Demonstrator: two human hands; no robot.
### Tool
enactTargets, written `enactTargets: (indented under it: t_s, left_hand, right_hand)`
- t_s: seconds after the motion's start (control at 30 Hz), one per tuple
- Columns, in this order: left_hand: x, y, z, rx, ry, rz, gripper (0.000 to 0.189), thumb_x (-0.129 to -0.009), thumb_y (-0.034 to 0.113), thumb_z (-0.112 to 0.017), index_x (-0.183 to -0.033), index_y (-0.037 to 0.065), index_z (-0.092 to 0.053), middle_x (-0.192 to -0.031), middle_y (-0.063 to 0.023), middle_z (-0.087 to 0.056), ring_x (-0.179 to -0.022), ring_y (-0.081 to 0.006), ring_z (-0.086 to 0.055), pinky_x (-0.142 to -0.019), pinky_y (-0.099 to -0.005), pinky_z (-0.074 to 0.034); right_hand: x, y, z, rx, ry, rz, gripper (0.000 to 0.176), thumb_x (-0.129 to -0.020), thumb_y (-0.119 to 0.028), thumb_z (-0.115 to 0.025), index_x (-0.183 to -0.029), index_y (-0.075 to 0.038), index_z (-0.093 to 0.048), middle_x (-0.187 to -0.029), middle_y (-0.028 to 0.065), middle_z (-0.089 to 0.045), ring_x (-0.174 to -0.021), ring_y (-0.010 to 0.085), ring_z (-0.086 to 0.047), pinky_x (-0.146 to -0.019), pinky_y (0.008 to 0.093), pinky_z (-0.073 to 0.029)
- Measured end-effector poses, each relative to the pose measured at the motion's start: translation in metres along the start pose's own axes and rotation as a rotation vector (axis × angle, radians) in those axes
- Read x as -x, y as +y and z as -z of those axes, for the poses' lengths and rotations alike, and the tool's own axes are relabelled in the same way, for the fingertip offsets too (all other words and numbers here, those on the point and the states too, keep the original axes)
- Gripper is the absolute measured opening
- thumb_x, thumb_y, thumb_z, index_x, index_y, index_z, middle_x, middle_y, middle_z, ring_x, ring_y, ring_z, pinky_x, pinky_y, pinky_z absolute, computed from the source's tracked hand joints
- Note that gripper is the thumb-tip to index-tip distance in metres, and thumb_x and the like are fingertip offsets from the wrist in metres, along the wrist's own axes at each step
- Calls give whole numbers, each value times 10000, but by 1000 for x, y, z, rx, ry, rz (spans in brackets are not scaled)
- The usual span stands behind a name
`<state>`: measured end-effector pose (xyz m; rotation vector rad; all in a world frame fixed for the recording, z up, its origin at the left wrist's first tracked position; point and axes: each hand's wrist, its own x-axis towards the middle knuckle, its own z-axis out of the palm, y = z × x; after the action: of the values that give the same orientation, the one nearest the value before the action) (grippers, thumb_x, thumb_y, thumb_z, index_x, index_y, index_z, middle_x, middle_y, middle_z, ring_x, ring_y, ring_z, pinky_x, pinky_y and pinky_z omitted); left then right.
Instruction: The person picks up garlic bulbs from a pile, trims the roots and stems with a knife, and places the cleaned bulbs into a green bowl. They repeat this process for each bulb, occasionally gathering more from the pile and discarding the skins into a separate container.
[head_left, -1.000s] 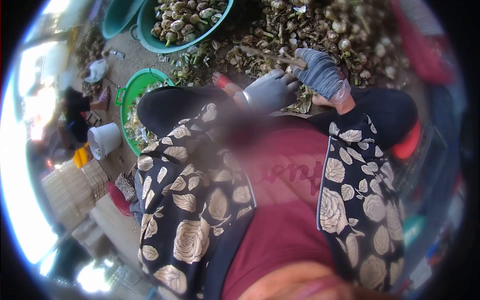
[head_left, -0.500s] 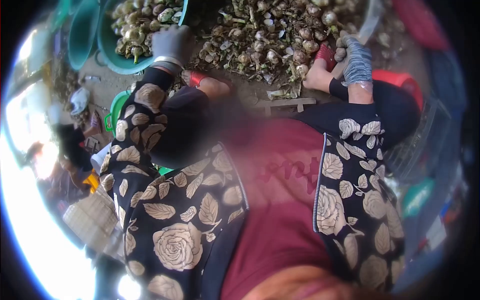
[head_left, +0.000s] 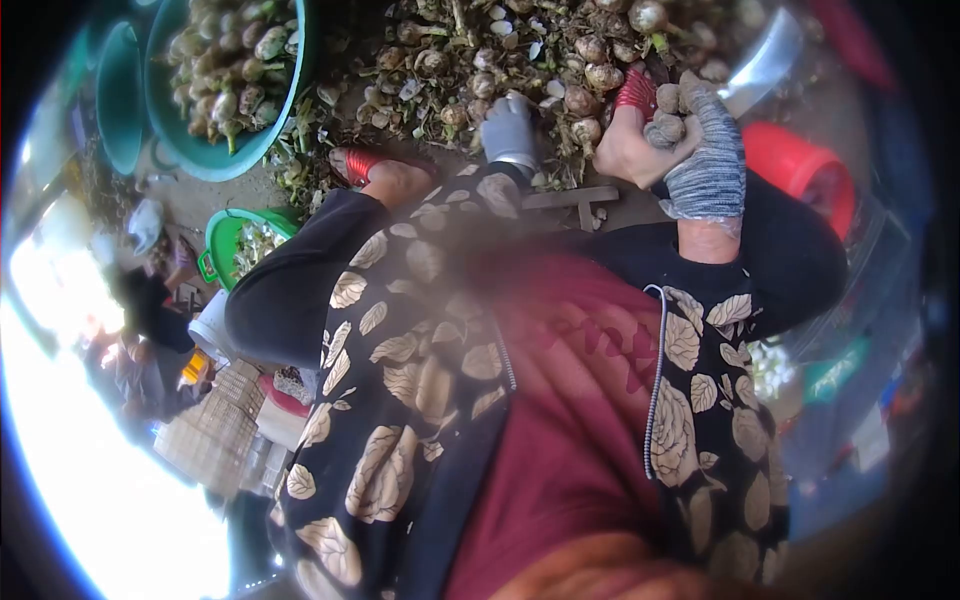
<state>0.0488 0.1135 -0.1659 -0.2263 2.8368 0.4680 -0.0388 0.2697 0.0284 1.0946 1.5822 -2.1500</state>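
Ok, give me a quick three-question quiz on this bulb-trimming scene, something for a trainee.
1. True or false: the left hand reaches into the pile of bulbs on the ground.
2. What colour is the tub filled with bulbs? A red, B teal, C white.
3. Which hand holds the knife?
Key: 1 true; 2 B; 3 the right hand.

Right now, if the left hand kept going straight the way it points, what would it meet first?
The left hand points into the heap of garlic bulbs. The nearest bulbs lie right before it, so those would come first, though depth is unclear.
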Motion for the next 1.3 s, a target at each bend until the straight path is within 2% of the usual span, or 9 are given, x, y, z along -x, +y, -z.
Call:
enactTargets:
  t_s: [0.1,0.3,0.4,0.5,0.53,0.63,0.83,1.0,1.3]
  left_hand:
    - [-2,-36,-1,-112,-110,-31,608,-607,413,-751,-1022,64,-477,-999,-145,-517,-938,-309,-523,-762,-420,-429]
    - [-32,6,-3,-92,-212,372,596,-602,396,-738,-1049,55,-538,-1082,-148,-546,-1024,-321,-510,-867,-408,-392]
    - [-38,-3,7,241,-210,268,564,-609,371,-708,-1029,28,-553,-1065,-168,-573,-993,-345,-531,-855,-430,-403]
    - [-32,-22,25,1114,-391,153,637,-675,187,-697,-1202,-2,-394,-896,-70,-585,-743,-167,-567,-664,-282,-469]
    - [-25,-25,38,1269,-466,140,660,-726,89,-654,-1273,-2,-295,-888,-33,-546,-717,-96,-518,-632,-210,-444]
    - [2,-8,111,1508,-398,76,615,-749,82,-636,-1276,15,-326,-929,-22,-551,-749,-102,-519,-672,-222,-438]
    - [33,8,163,1705,-304,37,447,-731,63,-694,-1125,22,-486,-1018,-63,-576,-866,-135,-556,-755,-266,-473]
    - [32,6,172,1339,-111,-215,289,-717,120,-718,-945,30,-564,-785,-10,-606,-657,-86,-563,-539,-235,-460]
    - [56,14,195,1221,-23,-241,294,-702,149,-724,-913,12,-570,-801,-28,-613,-639,-81,-564,-554,-238,-461]
  right_hand:
    - [6,2,-2,16,-22,-9,123,-794,-130,-659,-733,-73,-570,-633,3,-548,-417,95,-454,-375,242,-350]
    - [13,10,-7,78,-73,-5,119,-796,-125,-657,-737,-71,-568,-642,-3,-550,-422,96,-457,-385,242,-355]
    - [12,12,-5,166,-122,18,117,-797,-123,-656,-739,-71,-568,-646,-6,-551,-424,97,-459,-391,242,-358]
    - [1,17,3,466,-242,59,106,-800,-111,-647,-745,-68,-567,-655,-12,-554,-433,105,-470,-407,251,-372]
    - [-8,30,11,723,-365,371,105,-803,-126,-631,-760,-55,-567,-641,28,-564,-462,162,-508,-470,300,-424]
    - [2,31,0,1202,-365,568,151,-761,-164,-622,-816,-27,-595,-699,136,-612,-628,259,-608,-589,363,-488]
    - [17,33,-16,1363,-611,1022,282,-659,-150,-664,-907,-47,-576,-816,131,-580,-782,302,-591,-677,398,-473]
    - [12,39,-20,1275,-664,1183,316,-636,-124,-678,-917,-14,-583,-871,161,-596,-818,321,-589,-711,387,-479]
    - [-13,60,-11,1033,-708,1180,279,-661,-131,-639,-917,-36,-579,-861,168,-599,-819,307,-586,-688,394,-467]
